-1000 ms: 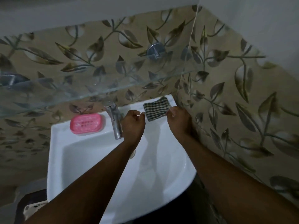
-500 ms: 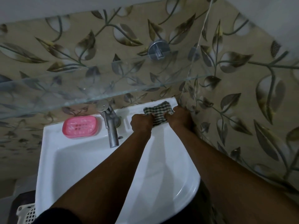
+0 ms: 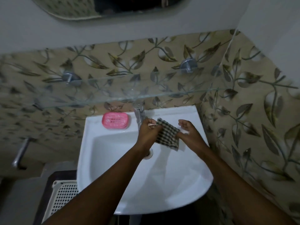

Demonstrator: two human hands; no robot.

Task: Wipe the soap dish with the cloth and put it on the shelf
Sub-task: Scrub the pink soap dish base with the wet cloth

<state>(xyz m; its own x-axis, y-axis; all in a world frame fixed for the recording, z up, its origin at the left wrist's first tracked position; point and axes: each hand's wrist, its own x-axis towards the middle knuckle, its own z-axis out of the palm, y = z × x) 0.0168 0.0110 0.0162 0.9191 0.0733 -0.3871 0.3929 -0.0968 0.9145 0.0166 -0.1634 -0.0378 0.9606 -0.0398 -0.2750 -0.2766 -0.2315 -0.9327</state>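
The cloth (image 3: 167, 135) is off the back corner of the sink (image 3: 100, 159) now and hangs over the basin between both hands. The left hand (image 3: 148, 132) pinches its top corner. The right hand (image 3: 190, 133) touches the far edge with its fingers loosely curled, can't tell if it's really gripping. The pink soap dish (image 3: 115, 120) sits untouched on the sink rim left of the tap (image 3: 139, 115), under the glass shelf (image 3: 113, 96). It looks like light, stiff plastic, probably slick if wet, so I'd grab it across the long sides. Both forearms reach straight out over the basin.
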